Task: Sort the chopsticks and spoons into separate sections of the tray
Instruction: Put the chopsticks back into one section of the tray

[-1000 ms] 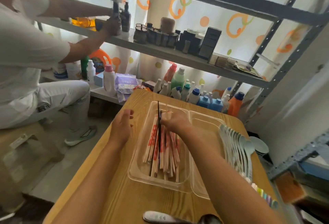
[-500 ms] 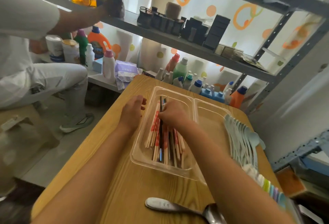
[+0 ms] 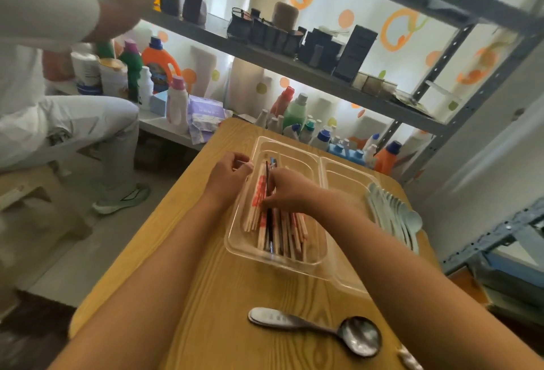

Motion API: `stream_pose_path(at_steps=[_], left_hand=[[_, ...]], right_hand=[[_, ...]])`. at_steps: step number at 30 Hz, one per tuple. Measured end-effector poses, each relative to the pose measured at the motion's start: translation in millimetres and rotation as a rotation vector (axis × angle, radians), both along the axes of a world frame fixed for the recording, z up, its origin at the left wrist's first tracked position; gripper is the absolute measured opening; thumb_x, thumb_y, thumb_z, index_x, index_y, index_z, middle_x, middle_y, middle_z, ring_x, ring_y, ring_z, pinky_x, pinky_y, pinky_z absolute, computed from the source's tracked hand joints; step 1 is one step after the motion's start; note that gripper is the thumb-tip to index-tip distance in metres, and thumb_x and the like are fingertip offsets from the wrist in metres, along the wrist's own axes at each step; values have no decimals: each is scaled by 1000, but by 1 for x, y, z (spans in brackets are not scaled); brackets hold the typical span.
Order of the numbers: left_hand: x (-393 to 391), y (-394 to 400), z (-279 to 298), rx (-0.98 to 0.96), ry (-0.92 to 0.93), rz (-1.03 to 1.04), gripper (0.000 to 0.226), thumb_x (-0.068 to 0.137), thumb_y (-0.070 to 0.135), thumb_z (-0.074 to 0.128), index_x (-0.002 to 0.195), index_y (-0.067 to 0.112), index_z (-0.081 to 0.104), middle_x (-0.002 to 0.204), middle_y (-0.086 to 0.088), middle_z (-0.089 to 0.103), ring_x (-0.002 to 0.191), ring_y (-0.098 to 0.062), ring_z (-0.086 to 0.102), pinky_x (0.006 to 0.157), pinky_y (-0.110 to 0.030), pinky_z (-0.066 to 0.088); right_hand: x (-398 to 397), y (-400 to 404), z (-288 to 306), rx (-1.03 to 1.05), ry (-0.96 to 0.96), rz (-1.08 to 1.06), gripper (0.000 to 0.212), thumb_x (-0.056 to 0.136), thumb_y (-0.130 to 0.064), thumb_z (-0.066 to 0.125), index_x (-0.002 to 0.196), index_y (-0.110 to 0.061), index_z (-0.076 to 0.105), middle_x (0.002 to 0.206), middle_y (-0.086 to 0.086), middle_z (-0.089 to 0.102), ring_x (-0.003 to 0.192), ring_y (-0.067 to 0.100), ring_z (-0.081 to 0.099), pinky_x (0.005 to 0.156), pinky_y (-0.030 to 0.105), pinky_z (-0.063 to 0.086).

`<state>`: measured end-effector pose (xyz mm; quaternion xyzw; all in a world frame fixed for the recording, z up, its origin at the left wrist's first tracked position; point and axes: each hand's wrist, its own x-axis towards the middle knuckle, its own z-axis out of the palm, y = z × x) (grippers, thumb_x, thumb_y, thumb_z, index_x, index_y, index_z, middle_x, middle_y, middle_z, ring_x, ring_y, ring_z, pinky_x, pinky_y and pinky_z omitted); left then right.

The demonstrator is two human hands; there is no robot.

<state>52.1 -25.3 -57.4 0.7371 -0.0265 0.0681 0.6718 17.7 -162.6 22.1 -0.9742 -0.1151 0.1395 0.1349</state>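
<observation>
Here the right hand pinches a dark chopstick among the chopsticks in the tray's left section, seemingly to align it, while the loosely curled left hand steadies the rim.

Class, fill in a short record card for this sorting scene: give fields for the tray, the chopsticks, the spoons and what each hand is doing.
Tray: clear plastic two-section tray on wooden table
Left section: wooden red-printed chopsticks
Right section: no cutlery visible
Spoons: pale blue spoons in a row right of tray; dark metal spoon near table's front edge
Right hand: on the chopsticks
Left hand: at tray's left rim, fingers loosely curled
</observation>
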Motion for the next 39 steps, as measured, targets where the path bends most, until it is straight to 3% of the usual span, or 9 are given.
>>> stream_pose_path(at_steps=[2,6,13,16,19,23,28,32,39], left_hand=[[1,0,-1,8,-6,0,18,94,23,57,111,17,58,101,-1,63,92,-16,63,75,-30,52],[3,2,-2,14,19,3,20,94,25,57,112,19,58,102,1,64,92,-14,63,79,-33,54],[2,2,-4,-11,17,-5,21,93,25,58,113,19,57,100,1,63,90,-14,63,72,-29,52],[2,2,-4,-12,23,-7,21,92,27,59,112,19,58,100,2,64,90,-14,63,74,-31,53],[4,1,-3,-9,31,-11,21,93,26,59,113,19,58,100,2,63,89,-14,63,70,-27,50],[3,1,-2,-22,24,-16,20,93,25,59,111,17,58,100,0,64,89,-14,63,67,-25,47],[2,2,-1,-31,21,-40,22,93,25,59,113,18,57,100,2,63,89,-13,63,66,-24,47],[2,2,-2,-27,26,-41,22,93,26,58,114,18,56,101,1,63,89,-14,63,67,-25,48],[1,2,0,-26,33,-36,21,94,26,57,113,20,56,100,3,63,88,-13,64,65,-23,47]], right_hand=[[-4,2,7,-9,54,49,31,80,-37,77,99,-32,53,90,-16,56,94,8,59,90,30,48],[-18,11,13,-176,282,179,80,71,-39,85,138,-24,43,113,-11,53,109,12,53,95,30,41],[-6,6,3,-203,-114,106,38,81,-38,77,111,-23,59,98,-7,64,92,14,62,81,30,53],[-9,1,18,-138,126,101,49,74,-40,83,111,-25,54,98,-12,59,97,10,57,85,27,47],[-19,-3,25,-264,304,153,73,71,-32,86,133,-25,47,116,-10,58,109,9,49,100,33,42],[-22,-6,7,-346,227,184,75,72,-33,84,136,-24,45,121,-5,58,109,14,53,93,31,44],[-17,-15,11,-104,61,112,29,81,-24,77,95,-31,53,92,-17,55,89,4,55,69,15,39],[-24,-15,8,-189,189,147,54,73,-32,84,118,-25,54,109,-8,61,100,11,57,88,29,49],[-25,-8,2,-195,29,184,44,78,-39,78,110,-31,48,90,-19,49,86,5,50,72,22,42]])
